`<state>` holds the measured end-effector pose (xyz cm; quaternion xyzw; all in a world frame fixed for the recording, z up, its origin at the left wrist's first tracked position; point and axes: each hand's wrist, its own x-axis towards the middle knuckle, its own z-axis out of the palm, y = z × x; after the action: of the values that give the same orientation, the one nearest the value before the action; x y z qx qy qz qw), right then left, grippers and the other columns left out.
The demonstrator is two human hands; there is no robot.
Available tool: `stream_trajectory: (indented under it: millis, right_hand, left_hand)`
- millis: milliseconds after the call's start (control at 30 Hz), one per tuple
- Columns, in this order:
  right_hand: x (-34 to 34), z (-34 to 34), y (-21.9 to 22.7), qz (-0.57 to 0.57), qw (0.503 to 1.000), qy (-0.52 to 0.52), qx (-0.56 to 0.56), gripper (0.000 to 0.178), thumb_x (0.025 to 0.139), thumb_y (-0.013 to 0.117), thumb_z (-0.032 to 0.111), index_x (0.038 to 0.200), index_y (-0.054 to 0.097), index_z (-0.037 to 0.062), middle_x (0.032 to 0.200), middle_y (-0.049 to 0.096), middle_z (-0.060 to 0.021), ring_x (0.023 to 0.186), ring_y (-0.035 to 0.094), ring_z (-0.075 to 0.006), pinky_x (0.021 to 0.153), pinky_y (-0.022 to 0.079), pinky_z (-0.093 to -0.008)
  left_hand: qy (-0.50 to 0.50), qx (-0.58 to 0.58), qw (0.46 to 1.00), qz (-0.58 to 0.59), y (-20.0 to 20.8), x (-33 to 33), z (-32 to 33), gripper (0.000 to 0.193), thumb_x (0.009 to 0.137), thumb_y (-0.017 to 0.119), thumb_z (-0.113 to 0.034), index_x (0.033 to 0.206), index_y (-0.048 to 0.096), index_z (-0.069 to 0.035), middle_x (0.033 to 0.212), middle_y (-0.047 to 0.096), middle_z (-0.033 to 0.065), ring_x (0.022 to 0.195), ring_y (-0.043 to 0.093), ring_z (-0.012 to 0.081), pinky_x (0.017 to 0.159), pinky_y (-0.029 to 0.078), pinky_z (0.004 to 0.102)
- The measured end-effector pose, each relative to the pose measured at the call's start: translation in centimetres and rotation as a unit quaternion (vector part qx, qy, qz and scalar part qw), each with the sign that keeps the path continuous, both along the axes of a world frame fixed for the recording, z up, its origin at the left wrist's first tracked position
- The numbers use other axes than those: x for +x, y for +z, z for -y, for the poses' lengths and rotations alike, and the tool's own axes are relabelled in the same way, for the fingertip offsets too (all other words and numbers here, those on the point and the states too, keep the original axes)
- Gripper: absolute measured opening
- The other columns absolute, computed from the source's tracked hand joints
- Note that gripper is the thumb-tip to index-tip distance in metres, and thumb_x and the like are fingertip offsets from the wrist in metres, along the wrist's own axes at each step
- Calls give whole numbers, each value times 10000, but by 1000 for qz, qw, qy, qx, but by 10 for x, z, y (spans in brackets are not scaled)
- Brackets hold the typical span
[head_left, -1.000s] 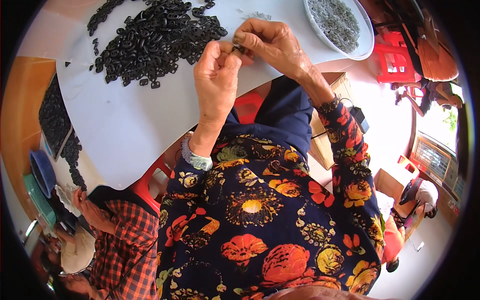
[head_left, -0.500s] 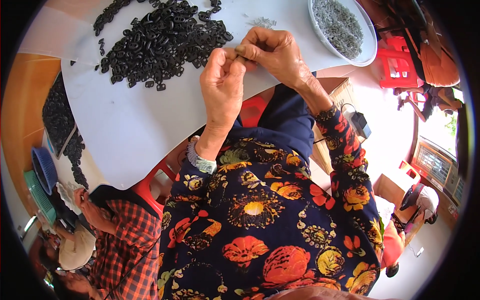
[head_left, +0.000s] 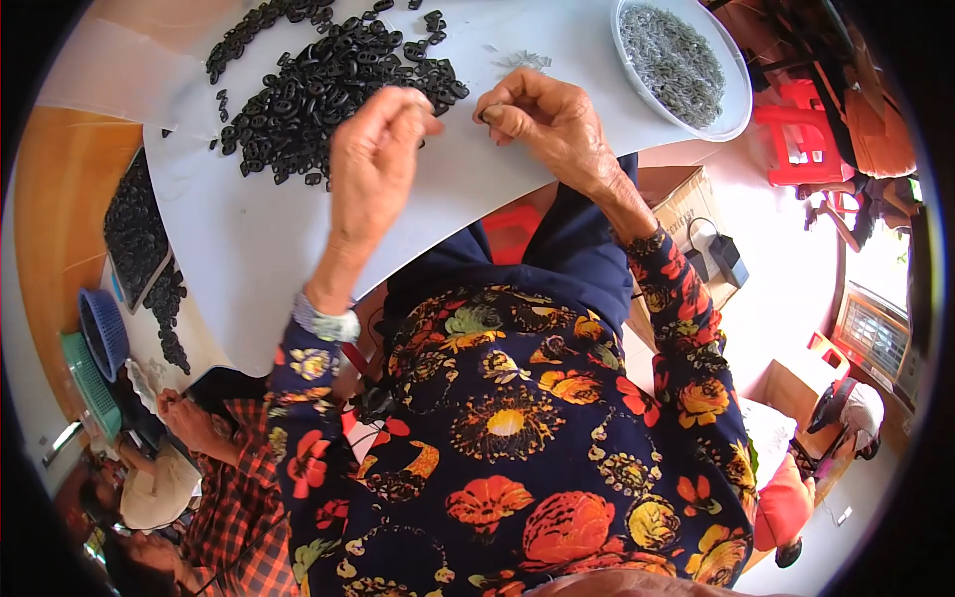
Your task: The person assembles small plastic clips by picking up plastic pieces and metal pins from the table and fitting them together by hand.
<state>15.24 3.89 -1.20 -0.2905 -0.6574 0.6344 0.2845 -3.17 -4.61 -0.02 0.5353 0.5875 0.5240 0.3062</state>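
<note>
My right hand point(head_left: 545, 127) pinches a small dark piece point(head_left: 491, 114) between thumb and forefinger above the white table. Most of that piece is hidden by the fingertips. To its left, my left hand point(head_left: 378, 149) hovers at the right part of a heap of small black two-holed pieces point(head_left: 298, 109). Its fingers are curled in toward the thumb; whatever may be inside them cannot be seen. The two hands are apart. A few clear slivers point(head_left: 527, 62) lie on the table beyond my right hand.
A white round basin point(head_left: 734, 119) of small clear pieces stands at the table's right edge. On the left are a tray of black pieces point(head_left: 134, 224), a blue basket point(head_left: 102, 328) and a green basket point(head_left: 90, 383). A person in a checked shirt point(head_left: 239, 468) sits nearby.
My left hand has parted from the right and moved left toward the black heap. My right hand stays near its place with the small dark piece. The view has shifted slightly.
</note>
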Motion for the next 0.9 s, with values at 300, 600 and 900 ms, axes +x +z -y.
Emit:
stream_trajectory:
  millis: [300,600,900]
  right_hand:
    - [0,2,-6,4,999,-32,6,115,873,652,91,923,648,-12,777,605,14,673,526,-45,625,461,-194]
    - [-3,10,-10,-32,998,-60,3,119,852,681,102,925,666,9,724,596,44,660,506,-16,611,433,-180]
    - [-2,11,-8,-38,998,-59,5,118,863,674,109,922,655,9,752,614,35,695,536,-19,652,460,-187]
  left_hand:
    - [-34,23,920,-390,10,-82,-91,167,894,538,-146,990,613,-33,781,646,93,742,586,215,680,464,304]
    - [-133,36,849,-510,3,-84,-104,177,825,566,-83,991,607,-39,877,542,118,956,509,299,843,441,376]
    - [-135,62,857,-493,7,-72,-94,212,796,571,-65,999,588,-11,911,516,134,994,488,316,884,433,400]
